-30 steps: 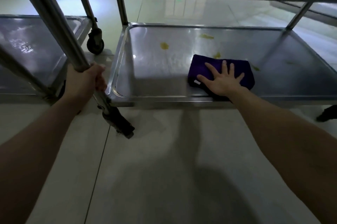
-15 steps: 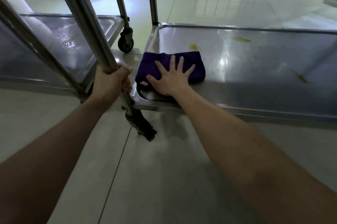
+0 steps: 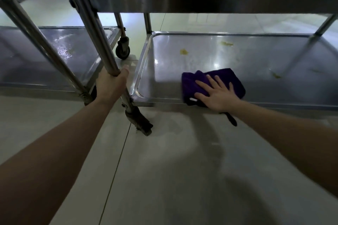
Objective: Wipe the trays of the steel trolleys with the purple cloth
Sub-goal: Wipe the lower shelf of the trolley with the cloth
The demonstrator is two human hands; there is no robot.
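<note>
The right hand presses flat, fingers spread, on the purple cloth at the bottom tray's near edge. The left hand grips the trolley's leg.

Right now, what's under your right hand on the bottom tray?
The folded purple cloth, pressed flat by the right hand near the front edge of the tray. Whatever lies beneath the cloth is covered; yellow stains show further back.

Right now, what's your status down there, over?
Status: left grip holds the trolley post; right grip presses flat on purple cloth, lower tray; yellow stains unwiped beyond it.
</note>
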